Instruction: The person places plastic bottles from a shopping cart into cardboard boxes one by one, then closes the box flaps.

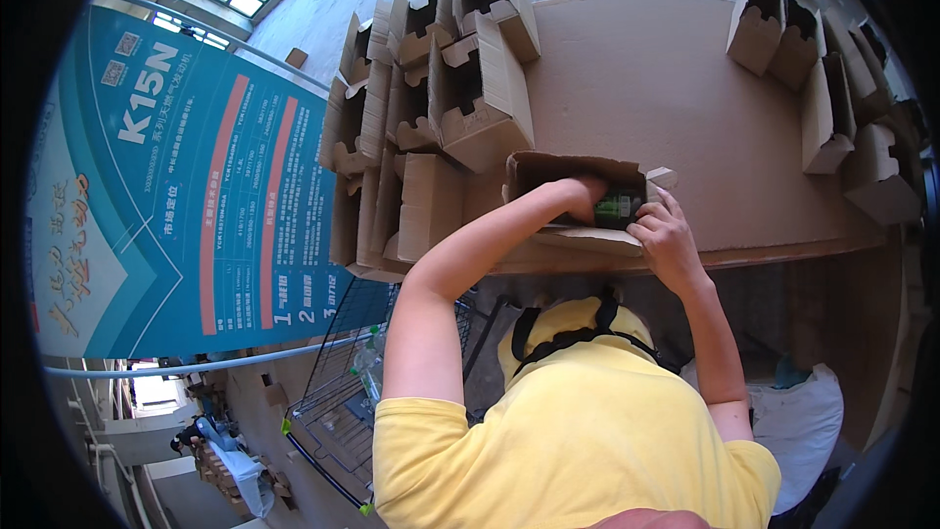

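An open cardboard box [587, 239] lies near the front edge of the cardboard-covered tabletop, its opening facing up. My left hand [586, 198] reaches down inside it, and the fingers are hidden by the box and the wrist. Beside that hand, a green item with a dark label [615, 208], perhaps a can or jar, shows in the box; whether the hand touches it I cannot tell. Around the box's right end, my right hand [666, 233] is closed, with fingers near the raised end flap [662, 178].
Several open cardboard boxes [480, 108] stand in a cluster to the left, and more boxes [827, 127] sit along the right of the tabletop [627, 59]. A wire cart [338, 421] with plastic bottles and a large blue banner [196, 196] are at the left. At the lower right is a white sack [803, 421].
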Demonstrator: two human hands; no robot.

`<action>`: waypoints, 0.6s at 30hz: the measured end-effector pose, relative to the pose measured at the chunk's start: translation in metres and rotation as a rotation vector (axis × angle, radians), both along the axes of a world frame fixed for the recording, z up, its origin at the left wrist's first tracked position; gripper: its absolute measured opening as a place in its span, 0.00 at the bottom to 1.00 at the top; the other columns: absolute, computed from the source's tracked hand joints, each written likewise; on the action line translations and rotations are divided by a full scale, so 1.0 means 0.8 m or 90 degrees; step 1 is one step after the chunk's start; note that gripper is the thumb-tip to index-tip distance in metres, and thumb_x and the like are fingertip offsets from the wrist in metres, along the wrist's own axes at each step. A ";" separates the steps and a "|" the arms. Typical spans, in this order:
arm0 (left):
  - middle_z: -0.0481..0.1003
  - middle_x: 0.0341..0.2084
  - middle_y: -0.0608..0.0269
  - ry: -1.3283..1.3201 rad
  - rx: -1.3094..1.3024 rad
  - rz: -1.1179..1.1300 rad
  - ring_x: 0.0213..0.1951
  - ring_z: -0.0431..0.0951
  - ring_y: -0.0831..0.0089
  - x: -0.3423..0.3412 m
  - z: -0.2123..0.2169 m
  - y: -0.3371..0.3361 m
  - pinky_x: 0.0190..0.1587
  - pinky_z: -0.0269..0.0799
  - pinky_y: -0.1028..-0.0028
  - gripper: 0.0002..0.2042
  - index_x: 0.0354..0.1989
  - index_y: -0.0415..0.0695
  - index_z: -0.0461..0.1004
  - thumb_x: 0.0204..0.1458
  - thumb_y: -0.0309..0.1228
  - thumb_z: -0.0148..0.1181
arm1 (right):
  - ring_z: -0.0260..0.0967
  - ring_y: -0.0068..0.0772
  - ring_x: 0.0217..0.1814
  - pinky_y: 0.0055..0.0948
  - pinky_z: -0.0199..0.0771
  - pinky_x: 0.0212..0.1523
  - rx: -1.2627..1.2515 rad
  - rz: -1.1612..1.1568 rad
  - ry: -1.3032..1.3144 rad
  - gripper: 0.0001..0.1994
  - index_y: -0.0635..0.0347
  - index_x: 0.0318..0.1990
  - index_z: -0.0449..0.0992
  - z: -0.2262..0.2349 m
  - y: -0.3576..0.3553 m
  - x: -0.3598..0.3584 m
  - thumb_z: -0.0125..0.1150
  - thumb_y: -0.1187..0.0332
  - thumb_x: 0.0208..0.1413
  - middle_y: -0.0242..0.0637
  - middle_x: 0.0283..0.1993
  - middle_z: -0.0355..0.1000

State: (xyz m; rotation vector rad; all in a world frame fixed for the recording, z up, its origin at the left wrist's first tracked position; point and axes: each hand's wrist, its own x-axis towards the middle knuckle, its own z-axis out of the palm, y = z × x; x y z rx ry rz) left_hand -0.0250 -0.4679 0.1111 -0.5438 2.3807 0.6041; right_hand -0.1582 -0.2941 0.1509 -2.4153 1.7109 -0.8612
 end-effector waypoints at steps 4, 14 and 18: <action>0.75 0.45 0.44 0.003 -0.009 -0.002 0.49 0.74 0.54 0.012 -0.027 0.001 0.53 0.70 0.64 0.35 0.52 0.38 0.70 0.33 0.40 0.73 | 0.69 0.34 0.46 0.49 0.56 0.66 0.019 0.019 -0.014 0.07 0.60 0.29 0.79 0.001 0.001 0.002 0.56 0.77 0.41 0.36 0.29 0.73; 0.74 0.49 0.54 0.686 -0.042 0.336 0.52 0.74 0.59 0.145 0.162 0.062 0.57 0.67 0.65 0.21 0.53 0.39 0.69 0.51 0.30 0.61 | 0.58 0.43 0.65 0.47 0.53 0.68 -0.127 -0.163 -0.024 0.20 0.58 0.49 0.75 0.002 0.030 0.016 0.66 0.72 0.45 0.42 0.58 0.67; 0.72 0.51 0.53 0.859 -0.041 0.633 0.55 0.71 0.59 0.213 0.118 0.098 0.56 0.66 0.64 0.23 0.54 0.40 0.69 0.49 0.33 0.63 | 0.56 0.48 0.67 0.43 0.55 0.66 -0.127 -0.324 -0.318 0.26 0.59 0.56 0.70 0.005 0.038 0.033 0.68 0.63 0.48 0.43 0.63 0.62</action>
